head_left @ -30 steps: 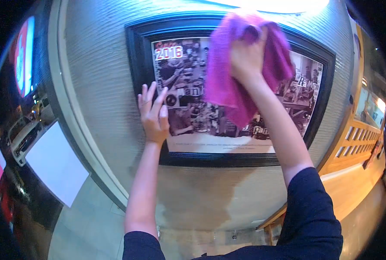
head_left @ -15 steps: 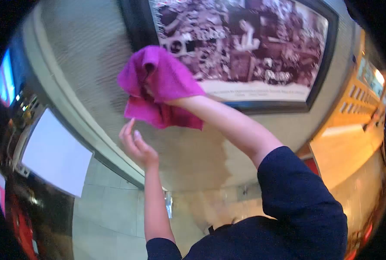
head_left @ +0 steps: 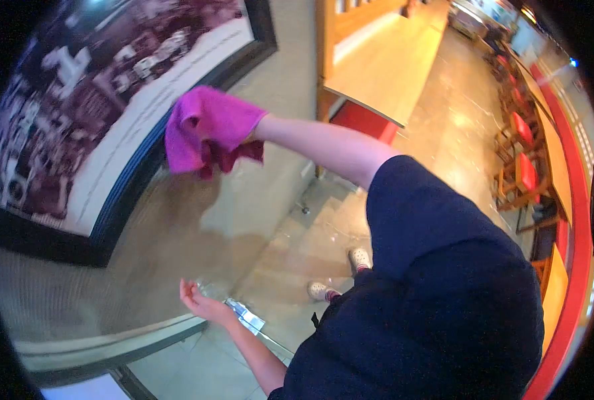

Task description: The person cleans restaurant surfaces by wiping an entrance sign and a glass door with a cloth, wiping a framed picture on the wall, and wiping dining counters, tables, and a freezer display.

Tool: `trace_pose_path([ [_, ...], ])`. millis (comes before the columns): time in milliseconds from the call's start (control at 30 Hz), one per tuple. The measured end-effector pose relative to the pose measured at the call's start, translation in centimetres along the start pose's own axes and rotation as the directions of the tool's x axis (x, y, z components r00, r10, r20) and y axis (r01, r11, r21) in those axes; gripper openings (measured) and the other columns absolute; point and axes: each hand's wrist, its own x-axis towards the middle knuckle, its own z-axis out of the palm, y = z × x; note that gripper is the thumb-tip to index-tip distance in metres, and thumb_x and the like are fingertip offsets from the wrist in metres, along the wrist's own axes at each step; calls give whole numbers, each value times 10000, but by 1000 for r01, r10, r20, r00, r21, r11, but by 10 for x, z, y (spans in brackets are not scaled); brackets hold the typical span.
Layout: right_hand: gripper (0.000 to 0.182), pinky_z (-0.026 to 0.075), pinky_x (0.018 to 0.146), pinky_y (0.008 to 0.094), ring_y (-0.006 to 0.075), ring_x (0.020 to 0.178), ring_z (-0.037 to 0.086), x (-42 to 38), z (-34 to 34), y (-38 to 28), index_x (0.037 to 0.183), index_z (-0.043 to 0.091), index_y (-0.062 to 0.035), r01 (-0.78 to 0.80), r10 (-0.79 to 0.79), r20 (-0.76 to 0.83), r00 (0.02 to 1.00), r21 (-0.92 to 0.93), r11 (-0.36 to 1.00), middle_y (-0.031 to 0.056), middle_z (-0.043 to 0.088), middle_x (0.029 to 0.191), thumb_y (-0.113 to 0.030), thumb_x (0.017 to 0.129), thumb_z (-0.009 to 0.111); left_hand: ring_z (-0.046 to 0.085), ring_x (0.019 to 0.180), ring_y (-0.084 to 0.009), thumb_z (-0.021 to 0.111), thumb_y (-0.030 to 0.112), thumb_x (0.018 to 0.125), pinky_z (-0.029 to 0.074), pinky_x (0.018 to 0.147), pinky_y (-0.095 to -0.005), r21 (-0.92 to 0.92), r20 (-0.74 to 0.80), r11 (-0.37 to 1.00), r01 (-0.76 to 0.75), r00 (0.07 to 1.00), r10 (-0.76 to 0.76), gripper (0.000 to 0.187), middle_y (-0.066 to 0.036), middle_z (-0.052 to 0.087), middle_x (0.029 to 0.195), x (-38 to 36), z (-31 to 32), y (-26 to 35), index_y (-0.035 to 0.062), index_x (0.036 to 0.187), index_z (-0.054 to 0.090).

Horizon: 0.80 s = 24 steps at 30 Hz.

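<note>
A magenta cloth (head_left: 207,130) is draped over my right hand (head_left: 257,131), hiding nearly all of its fingers. The hand holds the cloth against the lower edge of a black picture frame (head_left: 129,180), which hangs on the wall around a dark sepia print (head_left: 104,93). Down and to the left, my left hand (head_left: 202,304) hangs near the wall with bent fingers and nothing in it.
A wooden table (head_left: 384,67) stands beyond my right arm, above a red seat (head_left: 364,123). Farther right, wooden chairs (head_left: 525,173) with red seats line a long counter. A glass pane edge and a small blue-white packet (head_left: 247,317) are near my left wrist.
My view has swung to the right. The cloth in my right hand has gone from the wall beside the frame's left corner to the frame's bottom edge. My left hand stays empty.
</note>
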Motion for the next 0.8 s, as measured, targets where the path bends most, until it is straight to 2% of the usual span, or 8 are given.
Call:
trace_pose_path([
  [67,312,543,540,329,226,708,672,-33,-51,15,1055,580,-94,91,-95,-54,994,-66,994,117,660,893,-330,855,616,527,1006,-209,428,69,917,417,918,-339,-2,160,1000,-11,987,11,296,-118,568,1096,-17,30,-2,-10,1168,564],
  [133,324,516,717,377,286,850,636,-86,-87,21,1048,577,-90,149,-312,-180,933,-594,790,122,634,945,-306,814,638,534,1006,-213,437,56,912,421,922,-343,-31,337,1000,-1,942,12,286,-119,563,1097,-40,69,1,-6,1158,569],
  [200,333,461,871,404,335,978,582,-138,-120,44,1045,571,-82,25,-396,-313,863,-757,653,128,608,988,-278,786,643,541,1008,-222,442,34,904,424,928,-350,-88,536,995,42,844,12,277,-120,555,1099,-70,123,12,-2,1144,574],
  [433,250,495,827,345,204,907,612,-351,-166,19,978,609,-41,-75,-69,-696,714,-174,982,87,633,916,-123,753,682,518,1047,-224,515,-16,822,382,970,-348,-324,923,946,4,222,315,347,-116,522,1096,-248,270,107,-20,1168,538],
  [567,245,421,854,429,337,917,537,-487,-186,14,974,599,-49,-363,-313,-686,656,-651,667,140,576,936,-214,797,631,521,1072,-259,539,-13,809,393,933,-365,-312,942,950,5,-125,310,348,-134,538,1143,-366,327,130,-26,1156,529],
  [633,237,385,892,440,340,964,505,-568,-183,99,978,585,-59,-525,-269,-801,536,-565,636,131,550,946,-234,820,609,568,945,-255,576,47,818,449,826,-357,-375,894,927,12,-260,365,312,-147,583,1057,-425,350,139,-16,1122,548],
  [733,443,311,1070,471,366,1225,433,-643,-193,63,1279,468,-113,-741,28,-797,604,-548,388,166,474,1288,-295,883,542,514,1078,-250,593,57,828,395,922,-353,-191,770,981,-7,-622,146,392,-146,539,1173,-508,404,109,9,1207,504],
  [800,479,273,1102,478,390,1246,413,-669,-181,76,1322,443,-126,-741,-203,-809,552,-587,325,172,459,1310,-310,889,530,477,1167,-246,605,64,835,359,986,-350,-71,590,995,-76,-807,-20,449,-145,510,1251,-556,434,71,25,1263,474],
])
